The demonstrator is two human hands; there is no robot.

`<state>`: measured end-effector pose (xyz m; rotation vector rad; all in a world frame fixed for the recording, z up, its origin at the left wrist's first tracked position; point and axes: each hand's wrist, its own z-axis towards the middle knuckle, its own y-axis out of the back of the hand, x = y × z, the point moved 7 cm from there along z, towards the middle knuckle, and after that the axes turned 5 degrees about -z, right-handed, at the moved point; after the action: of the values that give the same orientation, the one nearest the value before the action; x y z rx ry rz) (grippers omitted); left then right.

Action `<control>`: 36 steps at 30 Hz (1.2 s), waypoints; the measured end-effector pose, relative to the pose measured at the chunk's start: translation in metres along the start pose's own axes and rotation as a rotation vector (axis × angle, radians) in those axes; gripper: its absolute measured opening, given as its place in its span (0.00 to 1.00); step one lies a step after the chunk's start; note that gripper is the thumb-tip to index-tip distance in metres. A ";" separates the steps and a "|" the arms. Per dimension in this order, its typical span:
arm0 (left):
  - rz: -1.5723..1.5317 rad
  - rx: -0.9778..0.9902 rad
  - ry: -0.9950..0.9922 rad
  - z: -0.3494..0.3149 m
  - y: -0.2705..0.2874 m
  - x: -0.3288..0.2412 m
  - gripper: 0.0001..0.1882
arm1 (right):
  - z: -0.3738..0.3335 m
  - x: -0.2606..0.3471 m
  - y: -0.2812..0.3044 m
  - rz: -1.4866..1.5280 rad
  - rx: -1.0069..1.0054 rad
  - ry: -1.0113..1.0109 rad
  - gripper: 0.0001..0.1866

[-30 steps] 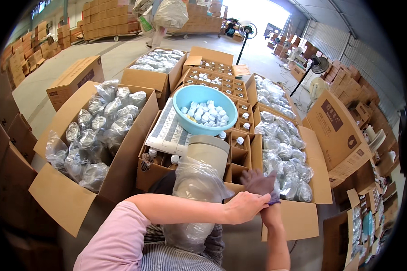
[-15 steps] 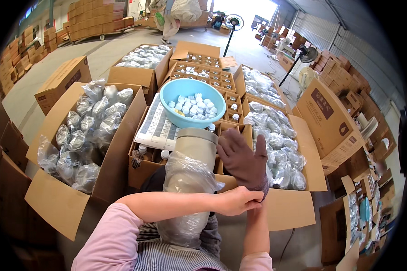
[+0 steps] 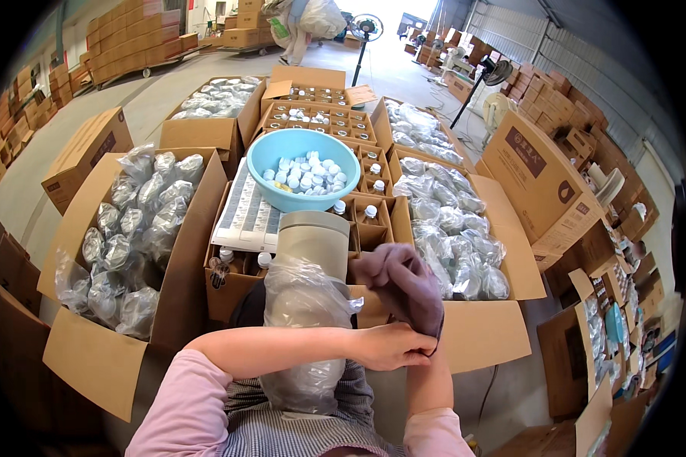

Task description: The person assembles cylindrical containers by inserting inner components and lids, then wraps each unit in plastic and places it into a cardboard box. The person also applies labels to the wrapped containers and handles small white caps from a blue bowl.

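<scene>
My left hand (image 3: pixel 395 345) is bare and reaches across my body. Its fingers pinch the cuff of a brown-purple fabric glove (image 3: pixel 425 306) at my right wrist. Inside that glove is my right hand (image 3: pixel 396 276), raised with fingers curled in and nothing visible in them. Close to its left stands a grey cylinder (image 3: pixel 312 240), its lower part wrapped in clear plastic, between my legs. Behind the cylinder a light blue basin (image 3: pixel 305 199) full of white caps rests on the boxes, partly over a printed sheet (image 3: pixel 244 217).
Divided cartons with capped bottles (image 3: pixel 370 213) lie around the basin. Open cartons of plastic-wrapped items flank me at left (image 3: pixel 179 293) and right (image 3: pixel 522 266). A closed carton (image 3: pixel 537 171) leans at right. Standing fans (image 3: pixel 366 29) and a person (image 3: pixel 296 34) are farther back.
My gloved right hand has gone from spread fingers to curled ones and sits slightly lower. My left hand still holds the glove's cuff. The whole view has shifted a little.
</scene>
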<state>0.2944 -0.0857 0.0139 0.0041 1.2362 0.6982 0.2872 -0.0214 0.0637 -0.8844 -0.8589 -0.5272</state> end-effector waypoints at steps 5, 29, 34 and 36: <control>0.583 -0.284 0.009 0.006 0.019 -0.025 0.08 | 0.000 0.009 0.069 -1.179 -0.239 0.255 0.13; 0.871 -0.654 -0.112 -0.022 0.037 -0.048 0.19 | 0.019 0.011 0.084 0.335 -0.423 0.288 0.29; 0.977 -0.577 -0.113 -0.027 0.037 -0.027 0.18 | 0.024 0.009 0.064 0.536 -0.195 0.268 0.29; 0.845 -0.285 0.019 -0.026 0.022 -0.011 0.15 | 0.021 0.024 0.049 0.478 -0.162 0.338 0.31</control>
<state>0.2594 -0.0824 0.0219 0.2985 1.1228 1.6049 0.3269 0.0214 0.0688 -1.0717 -0.2817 -0.3144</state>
